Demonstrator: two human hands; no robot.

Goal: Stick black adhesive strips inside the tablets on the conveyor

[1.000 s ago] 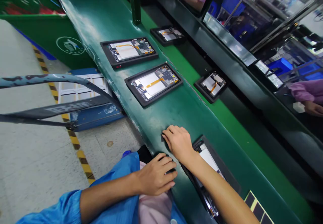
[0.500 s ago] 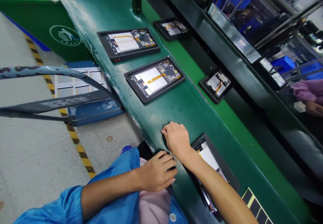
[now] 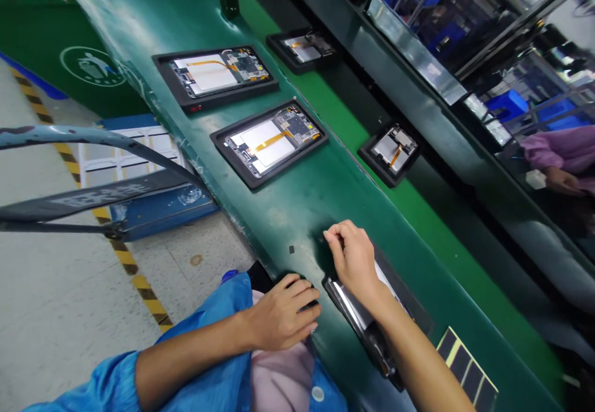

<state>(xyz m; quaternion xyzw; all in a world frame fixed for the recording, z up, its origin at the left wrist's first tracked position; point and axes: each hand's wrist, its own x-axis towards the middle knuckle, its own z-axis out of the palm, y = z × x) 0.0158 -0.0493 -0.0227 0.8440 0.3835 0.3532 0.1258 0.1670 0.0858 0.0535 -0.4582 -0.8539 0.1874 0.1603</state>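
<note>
My left hand (image 3: 286, 313) rests at the bench's near edge, fingers loosely bent and apart, with no object visible in it. My right hand (image 3: 353, 257) is closed in a pinch above the top end of an opened tablet (image 3: 346, 303); whatever its fingertips hold, if anything, is hidden. That tablet sits in a black tray (image 3: 418, 310), with my right forearm covering much of it. A small dark square piece (image 3: 292, 249) lies on the green bench just beyond my left hand. Beside my right forearm is a sheet of black strips on yellowish backing (image 3: 467, 365).
Two opened tablets (image 3: 204, 74) (image 3: 269, 142) lie in black trays farther along the bench. Two more trayed devices (image 3: 304, 49) (image 3: 393, 152) sit on the green strip beyond. A green bin (image 3: 41, 46) and a blue cart (image 3: 162, 210) stand left. Another person's hand (image 3: 562, 179) shows at right.
My right hand has moved right, away from the bare bench to above the tablet's end. The small dark square now shows where its fingertips were near. My left hand stays about the same.
</note>
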